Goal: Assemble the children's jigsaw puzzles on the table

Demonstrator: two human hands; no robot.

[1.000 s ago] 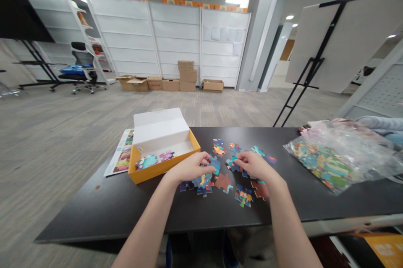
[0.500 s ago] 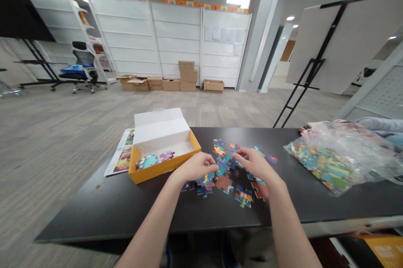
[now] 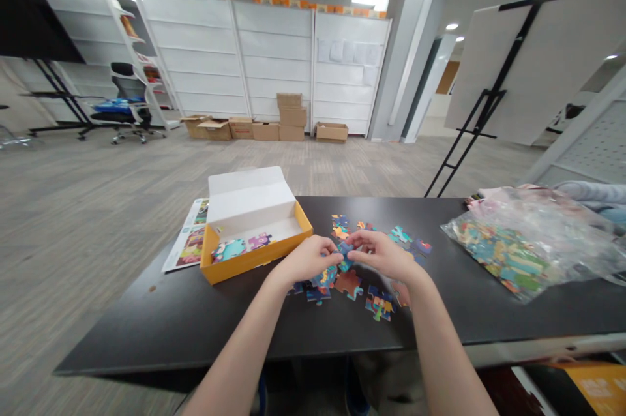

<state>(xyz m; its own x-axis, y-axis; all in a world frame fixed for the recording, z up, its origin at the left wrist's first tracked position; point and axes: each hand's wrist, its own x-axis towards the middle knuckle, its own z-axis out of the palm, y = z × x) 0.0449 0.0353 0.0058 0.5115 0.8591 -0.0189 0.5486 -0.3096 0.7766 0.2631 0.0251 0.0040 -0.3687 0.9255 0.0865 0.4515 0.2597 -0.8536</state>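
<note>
My left hand and my right hand meet over the middle of the black table. Their fingertips pinch the same small blue puzzle piece between them. Several loose coloured puzzle pieces lie scattered on the table under and around both hands. Just left of my left hand stands an open yellow box with a white lid, holding a few pieces.
A clear plastic bag of puzzle pieces lies at the table's right. A printed sheet sticks out from under the box. Beyond the table are an easel, cardboard boxes by white shelving and an office chair.
My right hand has slid left, away from the scattered pieces, until its fingers met my left hand's. The blue piece has been lifted between them.
</note>
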